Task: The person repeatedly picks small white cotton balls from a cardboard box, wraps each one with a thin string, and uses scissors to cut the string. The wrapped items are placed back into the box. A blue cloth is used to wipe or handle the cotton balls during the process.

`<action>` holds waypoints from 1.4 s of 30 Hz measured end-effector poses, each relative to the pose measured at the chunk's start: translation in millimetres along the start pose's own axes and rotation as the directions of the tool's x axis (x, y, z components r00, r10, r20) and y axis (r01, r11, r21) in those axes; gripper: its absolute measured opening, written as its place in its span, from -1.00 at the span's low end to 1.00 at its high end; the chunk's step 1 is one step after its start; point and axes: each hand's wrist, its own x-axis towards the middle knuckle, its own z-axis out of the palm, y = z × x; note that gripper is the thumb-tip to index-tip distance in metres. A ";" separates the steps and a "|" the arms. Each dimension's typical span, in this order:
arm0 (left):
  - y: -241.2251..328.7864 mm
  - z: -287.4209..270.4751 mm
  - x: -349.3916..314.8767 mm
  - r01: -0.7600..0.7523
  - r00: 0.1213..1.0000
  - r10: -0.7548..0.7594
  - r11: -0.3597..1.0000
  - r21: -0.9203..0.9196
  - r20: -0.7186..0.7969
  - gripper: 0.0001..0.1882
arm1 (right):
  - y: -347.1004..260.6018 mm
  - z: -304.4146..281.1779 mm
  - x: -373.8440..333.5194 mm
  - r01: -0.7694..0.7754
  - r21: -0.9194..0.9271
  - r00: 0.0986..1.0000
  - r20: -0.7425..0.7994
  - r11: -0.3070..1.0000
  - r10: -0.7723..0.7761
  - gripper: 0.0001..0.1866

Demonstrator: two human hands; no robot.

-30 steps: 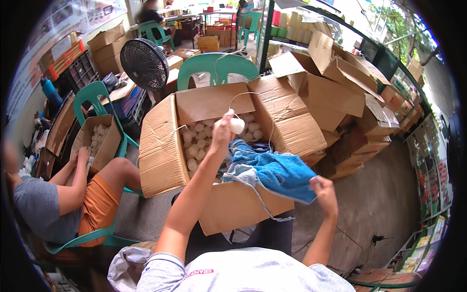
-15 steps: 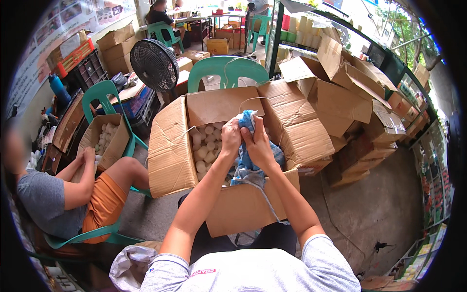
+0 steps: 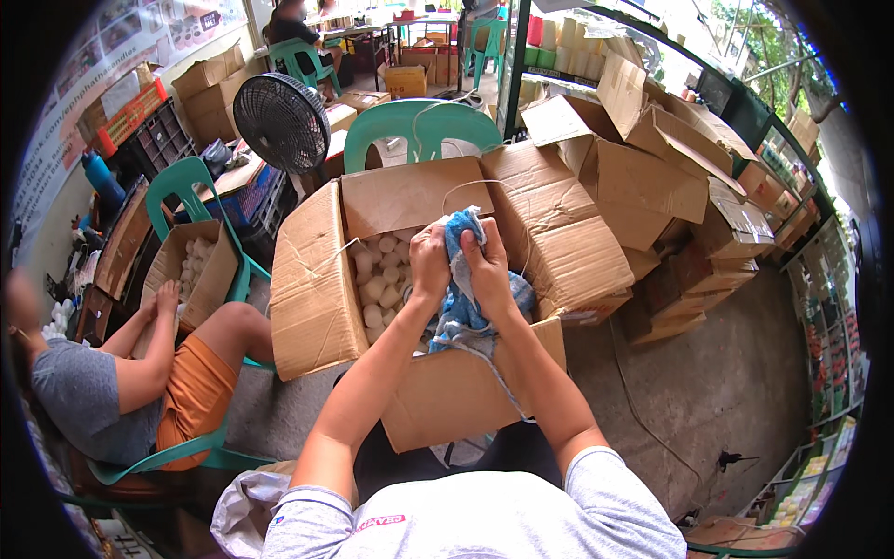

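My left hand (image 3: 429, 265) and my right hand (image 3: 488, 266) are close together above an open cardboard box (image 3: 466, 396). Both are closed around a bunched blue-and-white cloth (image 3: 458, 315), whose top sticks up between the thumbs. Its lower folds hang down into the box's right side. Whether something is wrapped inside the cloth is hidden. Several small white, rounded candle-like pieces (image 3: 376, 289) fill the box to the left of my hands. A loose pale string trails from the cloth over the box's near wall.
On the left, a seated person rests their hands at a smaller box (image 3: 212, 279) of similar white pieces. A black fan (image 3: 281, 123) and a green chair (image 3: 424, 121) stand beyond my box. Stacked cartons (image 3: 652, 182) crowd the right. A cable (image 3: 643, 410) crosses the floor.
My view has shifted slightly, so the scene sits a little further left. My hands stay closed on the cloth, with a small change in their grip and tilt.
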 end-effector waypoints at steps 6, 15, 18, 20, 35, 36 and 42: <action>30.4 6.2 -7.6 0.172 0.985 -0.165 0.971 -0.167 0.056 -0.61 | 0.2 -18.2 1.2 -0.295 0.656 0.926 0.019 0.695 0.376 -0.76; 10.4 -5.7 1.5 0.408 0.894 -0.446 0.778 -0.479 0.038 -0.61 | -24.2 -19.4 1.9 -0.270 0.421 0.957 0.018 0.866 0.290 -0.60; 16.3 3.3 -2.3 0.250 0.968 -0.243 0.944 -0.215 0.061 -0.61 | -18.5 -10.1 -0.9 -0.238 0.158 0.971 0.044 0.958 0.234 -0.58; 12.0 0.1 -3.3 0.300 0.954 -0.293 0.932 -0.202 0.063 -0.64 | -12.4 -13.8 -3.7 -0.149 0.123 0.985 0.104 0.981 0.136 -0.61; 9.4 -21.1 14.6 0.935 0.350 -0.693 0.301 -0.187 0.631 -0.62 | -24.4 -36.9 -5.4 0.083 -0.350 0.967 0.256 0.933 0.010 -0.69; 13.5 -21.1 14.5 0.947 0.320 -0.693 0.253 -0.198 0.646 -0.60 | -20.3 -34.6 -4.6 0.110 -0.302 0.975 0.217 0.947 -0.044 -0.78; -10.6 -20.2 15.3 0.944 0.328 -0.457 0.134 -0.301 0.827 -0.54 | -15.7 -52.0 -1.1 -0.135 0.130 0.968 -0.195 0.982 0.159 -0.82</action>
